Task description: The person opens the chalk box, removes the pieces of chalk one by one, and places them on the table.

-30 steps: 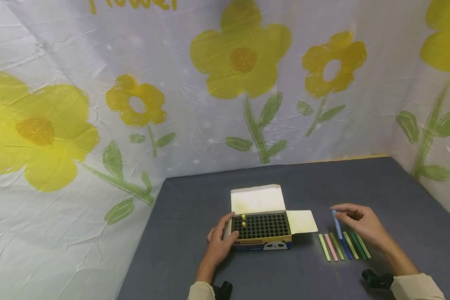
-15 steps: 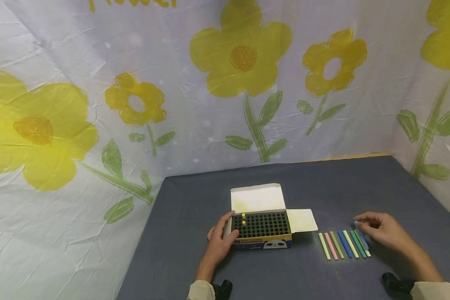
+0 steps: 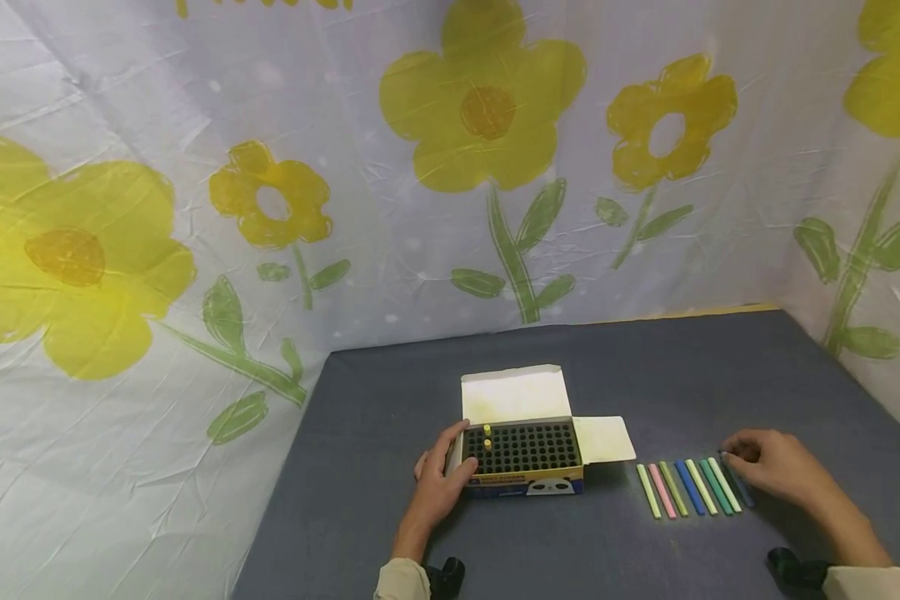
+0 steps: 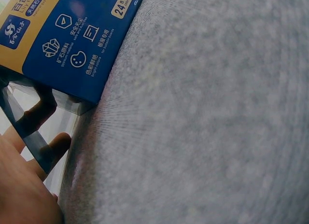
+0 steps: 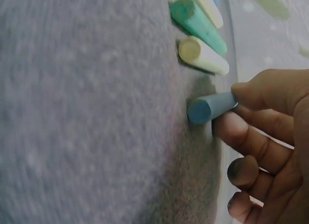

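Note:
In the head view a yellow-and-blue chalk box (image 3: pixel 525 484) lies with its lid raised. Its black insert is full of holes, and two yellow chalks (image 3: pixel 487 437) stand in it at the left. My left hand (image 3: pixel 437 493) grips the box's left end, the thumb at the front corner and fingers along the side. At the right, my right hand (image 3: pixel 783 471) pinches a blue chalk (image 5: pixel 215 108) between thumb and fingertips. That chalk lies low beside the right end of a row of chalks (image 3: pixel 694 488), a small gap from the pale one (image 5: pixel 205 56).
The row holds several sticks in pale yellow, pink, olive, blue and green. A white side flap (image 3: pixel 603 440) sticks out from the box toward the row, and the white lid (image 3: pixel 516 395) stands behind. The dark tabletop (image 3: pixel 390 417) ends at a flower-printed cloth.
My right hand has carried the blue chalk rightward from above the row and down to the tabletop past its right end. The left hand and box stay put.

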The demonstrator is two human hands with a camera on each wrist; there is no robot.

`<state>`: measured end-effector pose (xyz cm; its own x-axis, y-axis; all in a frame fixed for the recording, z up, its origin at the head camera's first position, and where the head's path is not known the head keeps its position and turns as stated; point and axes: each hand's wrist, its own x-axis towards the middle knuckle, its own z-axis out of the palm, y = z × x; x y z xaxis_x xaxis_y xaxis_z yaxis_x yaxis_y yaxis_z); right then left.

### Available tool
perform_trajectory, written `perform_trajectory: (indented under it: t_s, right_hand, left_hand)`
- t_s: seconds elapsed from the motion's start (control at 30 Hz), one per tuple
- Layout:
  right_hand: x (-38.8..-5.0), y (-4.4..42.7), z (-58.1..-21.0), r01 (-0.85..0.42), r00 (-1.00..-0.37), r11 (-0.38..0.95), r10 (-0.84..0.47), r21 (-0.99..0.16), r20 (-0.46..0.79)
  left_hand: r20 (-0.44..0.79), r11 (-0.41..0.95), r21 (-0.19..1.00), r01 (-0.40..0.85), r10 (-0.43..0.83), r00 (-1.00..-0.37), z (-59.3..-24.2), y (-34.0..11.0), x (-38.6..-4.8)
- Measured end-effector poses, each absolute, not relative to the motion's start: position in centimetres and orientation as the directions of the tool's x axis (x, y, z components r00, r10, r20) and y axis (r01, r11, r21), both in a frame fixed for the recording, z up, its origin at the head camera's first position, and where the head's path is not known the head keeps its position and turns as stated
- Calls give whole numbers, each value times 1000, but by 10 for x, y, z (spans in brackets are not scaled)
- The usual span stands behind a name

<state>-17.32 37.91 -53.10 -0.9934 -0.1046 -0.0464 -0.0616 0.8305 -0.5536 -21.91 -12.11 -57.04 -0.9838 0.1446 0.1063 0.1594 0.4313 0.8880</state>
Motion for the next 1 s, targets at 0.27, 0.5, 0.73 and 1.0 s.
perform_trajectory:
  t_s: [0.27,0.5,0.73,1.0]
  right_hand:
    - [-176,376,-530,-51,-991,852,-106,-521,-76]
    - [-175,378,-529,-38,-994,840,-89,-541,-70]
    - [-173,373,-528,-35,-999,811,-43,-585,0]
    - [-175,356,-524,-57,-997,725,-1,-687,82]
  left_hand:
    - [125,419,890,178,149,-981,-571,-120,-219]
    - [118,425,889,171,149,-982,-572,-121,-219]
    - [125,411,893,183,163,-979,-570,-121,-219]
    - [112,412,895,169,159,-981,-568,-120,-217]
